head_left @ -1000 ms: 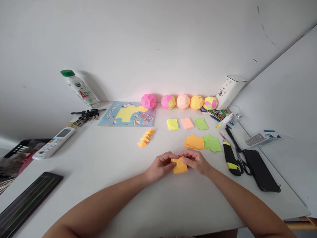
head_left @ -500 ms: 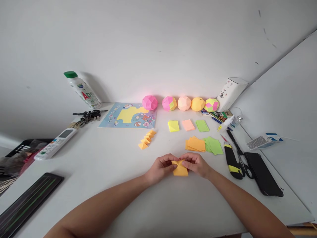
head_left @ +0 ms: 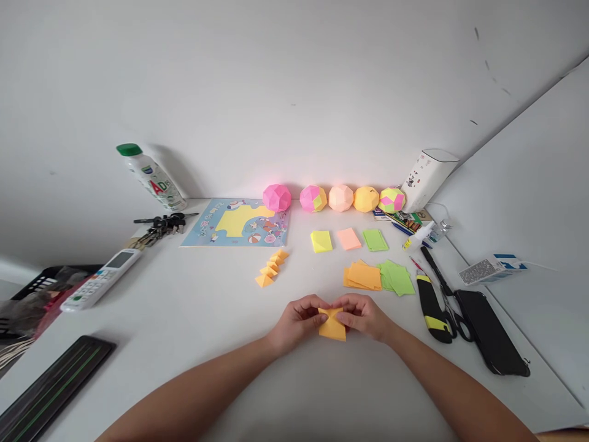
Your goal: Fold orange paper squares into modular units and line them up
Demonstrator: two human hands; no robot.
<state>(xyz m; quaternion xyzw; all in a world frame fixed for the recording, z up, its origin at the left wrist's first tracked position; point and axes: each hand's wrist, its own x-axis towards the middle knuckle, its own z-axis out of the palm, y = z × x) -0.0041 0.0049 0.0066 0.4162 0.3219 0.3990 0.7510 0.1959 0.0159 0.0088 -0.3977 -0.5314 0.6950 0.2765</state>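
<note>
Between my two hands is an orange sticky note (head_left: 332, 328), creased near its upper edge. My left hand (head_left: 300, 322) pinches its upper left part, thumb on top. My right hand (head_left: 365, 318) pinches the upper right part the same way; the fingers behind the paper are partly hidden. Beyond my left hand lies a row of small folded orange paper pieces (head_left: 271, 269). Loose orange notes (head_left: 363, 275) and green notes (head_left: 397, 278) lie overlapping beyond my right hand. Farther back are a yellow pad (head_left: 321, 241), a peach pad (head_left: 349, 239) and a green pad (head_left: 375, 240).
Several faceted paper balls (head_left: 341, 198) line the wall beside a blue printed sheet (head_left: 211, 230). On the right lie a utility knife (head_left: 431, 307), scissors (head_left: 453, 310), a glue bottle (head_left: 418, 236) and a black case (head_left: 490, 331). A remote (head_left: 101, 279), keys (head_left: 161, 228) and a bottle (head_left: 154, 178) stand left.
The view has tilted up slightly, so things sit a little lower in the picture. Both hands keep their pinch on the orange note, which is turned slightly.
</note>
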